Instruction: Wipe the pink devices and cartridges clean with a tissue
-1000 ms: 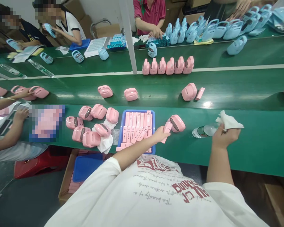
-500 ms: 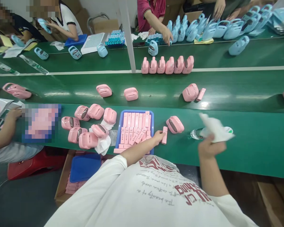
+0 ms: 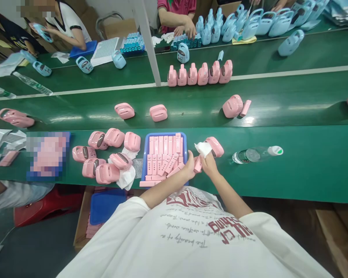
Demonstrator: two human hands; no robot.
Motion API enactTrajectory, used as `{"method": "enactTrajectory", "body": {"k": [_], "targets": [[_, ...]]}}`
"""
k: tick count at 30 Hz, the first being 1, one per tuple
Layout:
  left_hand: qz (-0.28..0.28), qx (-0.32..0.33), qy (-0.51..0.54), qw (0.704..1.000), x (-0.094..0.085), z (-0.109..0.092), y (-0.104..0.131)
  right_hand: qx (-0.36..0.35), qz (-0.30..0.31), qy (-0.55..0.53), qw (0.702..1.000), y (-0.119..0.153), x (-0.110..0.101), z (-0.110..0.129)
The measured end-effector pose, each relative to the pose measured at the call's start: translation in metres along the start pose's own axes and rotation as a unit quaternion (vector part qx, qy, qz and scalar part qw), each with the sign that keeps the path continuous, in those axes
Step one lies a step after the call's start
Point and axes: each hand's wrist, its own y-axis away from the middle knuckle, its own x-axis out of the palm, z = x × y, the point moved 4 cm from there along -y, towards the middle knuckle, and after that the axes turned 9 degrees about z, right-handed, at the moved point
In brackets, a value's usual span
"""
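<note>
My left hand (image 3: pixel 189 167) grips a small pink rectangular stick (image 3: pixel 197 165) beside the tray's right edge. Close against it, my right hand (image 3: pixel 209 164) is closed on a white tissue (image 3: pixel 203 148); whether the tissue touches the stick is hard to make out. Just behind the tissue sits a rounded pink case with a handle (image 3: pixel 216 146), partly hidden. The blue tray (image 3: pixel 147 148) left of my hands is filled with rows of similar pink sticks (image 3: pixel 161 144).
Several pink cases (image 3: pixel 107 172) and crumpled tissues (image 3: pixel 126 178) lie left of the tray. A plastic bottle (image 3: pixel 253 155) lies on its side to the right. Beyond, more pink cases (image 3: pixel 191 74) stand in a row. Co-workers sit across, near blue cases (image 3: pixel 274 25).
My right hand has brought the tissue leftward from above the bottle to the pink stick. My left hand has shifted slightly left, still holding the stick.
</note>
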Motion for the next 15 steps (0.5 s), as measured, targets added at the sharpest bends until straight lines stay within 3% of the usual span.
{"method": "enactTrajectory", "body": {"k": [4, 8, 10, 15], "targets": [[-0.021, 0.018, -0.012, 1.0, -0.006, -0.018, -0.005, -0.006, 0.052, -0.098, 0.994, 0.023, 0.019, 0.015], [-0.052, 0.043, -0.073, 0.995, -0.018, -0.023, -0.011, 0.155, -0.02, -0.283, 0.946, 0.05, 0.042, 0.01], [-0.061, 0.062, -0.118, 0.989, -0.02, -0.02, -0.011, 0.212, -0.049, -0.315, 0.924, 0.049, 0.048, 0.003], [-0.069, 0.083, -0.206, 0.972, -0.014, -0.01, -0.007, 0.281, -0.051, -0.329, 0.9, 0.025, 0.047, -0.02]]}}
